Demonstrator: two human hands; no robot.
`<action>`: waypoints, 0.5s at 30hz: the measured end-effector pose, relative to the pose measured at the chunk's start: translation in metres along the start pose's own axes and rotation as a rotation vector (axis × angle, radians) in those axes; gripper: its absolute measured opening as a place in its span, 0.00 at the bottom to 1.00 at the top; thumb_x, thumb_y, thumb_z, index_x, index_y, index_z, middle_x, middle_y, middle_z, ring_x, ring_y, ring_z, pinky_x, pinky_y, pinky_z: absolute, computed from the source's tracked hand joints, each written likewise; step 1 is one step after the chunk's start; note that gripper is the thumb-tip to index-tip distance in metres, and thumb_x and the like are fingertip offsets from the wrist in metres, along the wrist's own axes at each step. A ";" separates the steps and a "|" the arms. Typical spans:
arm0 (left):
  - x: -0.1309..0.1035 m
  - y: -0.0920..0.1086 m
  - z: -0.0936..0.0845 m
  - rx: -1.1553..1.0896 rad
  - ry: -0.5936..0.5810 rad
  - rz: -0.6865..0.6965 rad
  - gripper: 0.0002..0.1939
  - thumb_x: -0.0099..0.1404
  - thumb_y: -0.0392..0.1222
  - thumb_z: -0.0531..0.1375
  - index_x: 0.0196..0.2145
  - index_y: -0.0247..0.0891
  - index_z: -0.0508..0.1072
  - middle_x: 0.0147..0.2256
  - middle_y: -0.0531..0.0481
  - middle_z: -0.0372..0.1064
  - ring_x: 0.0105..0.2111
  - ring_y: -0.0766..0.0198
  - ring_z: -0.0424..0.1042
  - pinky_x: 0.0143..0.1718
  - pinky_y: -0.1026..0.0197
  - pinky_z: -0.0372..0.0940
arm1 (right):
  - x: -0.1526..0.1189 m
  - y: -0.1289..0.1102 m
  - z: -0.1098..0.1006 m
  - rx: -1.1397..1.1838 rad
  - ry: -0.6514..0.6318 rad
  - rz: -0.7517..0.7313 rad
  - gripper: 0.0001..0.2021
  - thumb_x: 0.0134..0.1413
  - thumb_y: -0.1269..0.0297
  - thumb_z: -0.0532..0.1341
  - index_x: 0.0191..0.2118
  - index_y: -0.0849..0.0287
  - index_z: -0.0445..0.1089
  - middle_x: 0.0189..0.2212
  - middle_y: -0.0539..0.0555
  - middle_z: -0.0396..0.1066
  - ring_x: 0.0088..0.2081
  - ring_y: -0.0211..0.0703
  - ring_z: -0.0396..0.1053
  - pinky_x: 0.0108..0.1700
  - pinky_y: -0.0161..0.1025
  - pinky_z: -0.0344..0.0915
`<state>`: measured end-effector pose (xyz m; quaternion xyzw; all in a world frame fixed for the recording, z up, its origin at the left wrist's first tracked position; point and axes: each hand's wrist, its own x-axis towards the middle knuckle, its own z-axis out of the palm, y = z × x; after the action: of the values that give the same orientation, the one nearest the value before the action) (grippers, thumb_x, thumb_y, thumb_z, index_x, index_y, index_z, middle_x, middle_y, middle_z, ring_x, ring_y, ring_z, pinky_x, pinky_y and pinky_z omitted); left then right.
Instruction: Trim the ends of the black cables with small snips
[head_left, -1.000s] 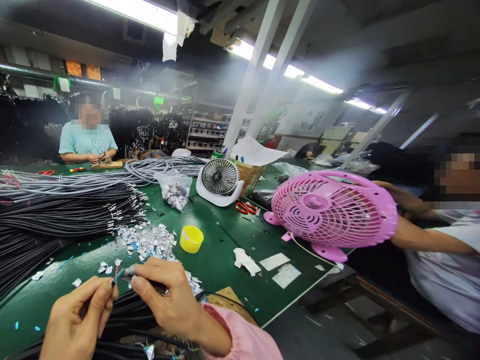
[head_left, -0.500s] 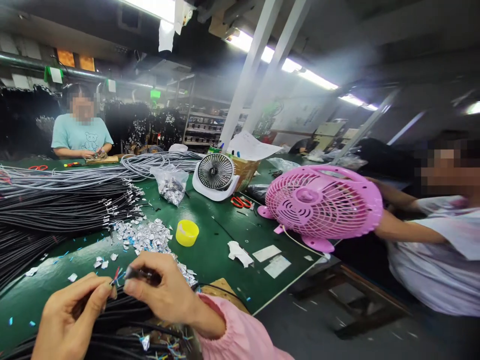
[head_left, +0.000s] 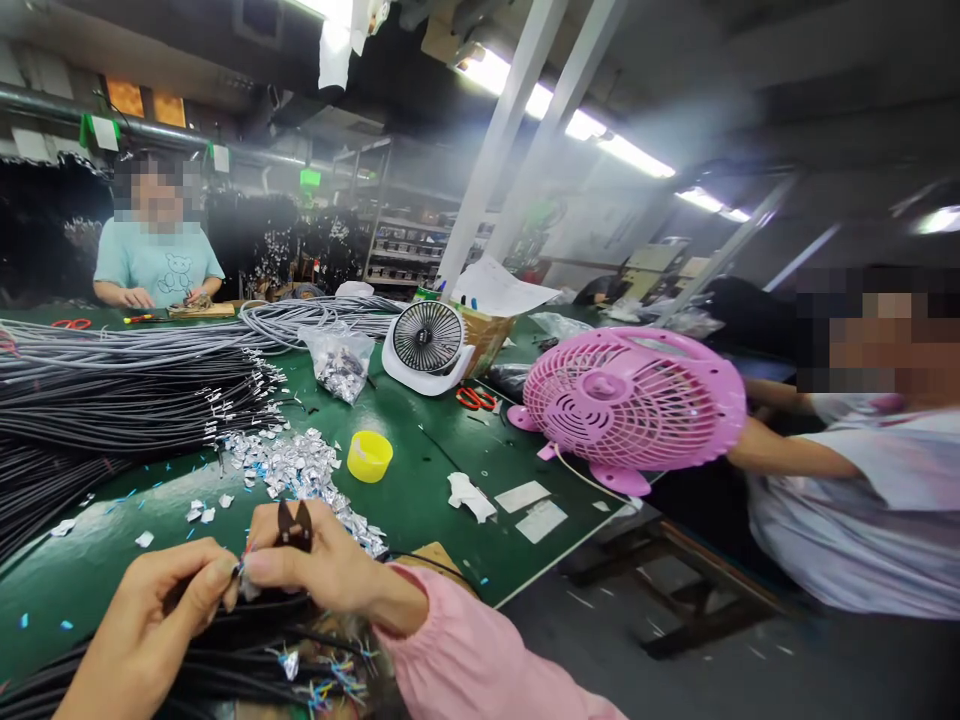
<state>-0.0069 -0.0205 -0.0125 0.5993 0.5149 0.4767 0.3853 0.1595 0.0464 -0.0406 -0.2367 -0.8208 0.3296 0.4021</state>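
My left hand [head_left: 161, 610] pinches the end of a black cable, thumb against forefinger, at the lower left. Touching it from the right is my right hand [head_left: 319, 560], whose thumb and finger close on the small wires at that cable end. Dark cutters [head_left: 295, 527] are also held in my right hand, their two jaws pointing up and slightly apart. Below both hands lies a bundle of black cables [head_left: 232, 650] with stripped coloured wires [head_left: 337, 685]. Foil scraps [head_left: 289, 465] are heaped just beyond my hands.
Black cables [head_left: 112, 420] cover the table's left side. A yellow tape roll [head_left: 370, 457], a bag [head_left: 339, 365], a white fan [head_left: 429, 345], red scissors [head_left: 477, 398] and a pink fan [head_left: 630, 400] stand or lie beyond. One person [head_left: 840, 500] sits at right, another [head_left: 157, 260] at far left.
My right hand has moved in against my left, its fingertips now at the wires. The cutters have turned from pointing left to pointing up. The view has shifted slightly.
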 end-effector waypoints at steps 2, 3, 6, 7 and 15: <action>0.005 -0.008 0.002 -0.081 0.015 -0.029 0.30 0.55 0.67 0.64 0.15 0.39 0.65 0.17 0.58 0.52 0.18 0.70 0.50 0.16 0.68 0.50 | 0.004 0.002 0.003 -0.032 0.037 0.004 0.17 0.69 0.62 0.52 0.28 0.57 0.66 0.19 0.46 0.60 0.20 0.34 0.57 0.24 0.33 0.59; 0.007 -0.011 0.003 -0.112 0.044 -0.073 0.30 0.54 0.68 0.64 0.16 0.39 0.64 0.17 0.58 0.51 0.18 0.70 0.49 0.15 0.68 0.49 | 0.005 0.002 0.004 -0.053 0.057 -0.001 0.16 0.68 0.62 0.52 0.28 0.57 0.66 0.20 0.46 0.60 0.21 0.35 0.57 0.25 0.33 0.59; 0.012 -0.013 0.005 -0.148 0.083 -0.227 0.31 0.48 0.73 0.63 0.18 0.40 0.66 0.17 0.59 0.50 0.17 0.70 0.48 0.15 0.68 0.48 | 0.009 0.003 0.002 -0.114 0.059 -0.061 0.11 0.58 0.62 0.59 0.25 0.56 0.65 0.22 0.49 0.62 0.24 0.36 0.57 0.28 0.35 0.59; 0.013 -0.012 0.005 -0.147 0.065 -0.267 0.32 0.45 0.74 0.64 0.18 0.40 0.66 0.16 0.59 0.50 0.17 0.71 0.48 0.15 0.68 0.47 | 0.010 0.003 0.002 -0.116 0.040 -0.081 0.11 0.56 0.62 0.61 0.24 0.56 0.65 0.22 0.49 0.63 0.24 0.37 0.57 0.28 0.35 0.59; 0.005 0.007 0.009 -0.250 0.177 -0.133 0.28 0.49 0.68 0.68 0.19 0.39 0.69 0.18 0.57 0.57 0.19 0.70 0.54 0.16 0.70 0.52 | 0.018 -0.009 0.009 0.213 0.107 0.175 0.19 0.60 0.56 0.60 0.20 0.56 0.63 0.15 0.45 0.55 0.19 0.35 0.54 0.20 0.32 0.54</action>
<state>0.0031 -0.0162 -0.0076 0.4670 0.5219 0.5616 0.4407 0.1413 0.0489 -0.0291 -0.2807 -0.7349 0.4353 0.4378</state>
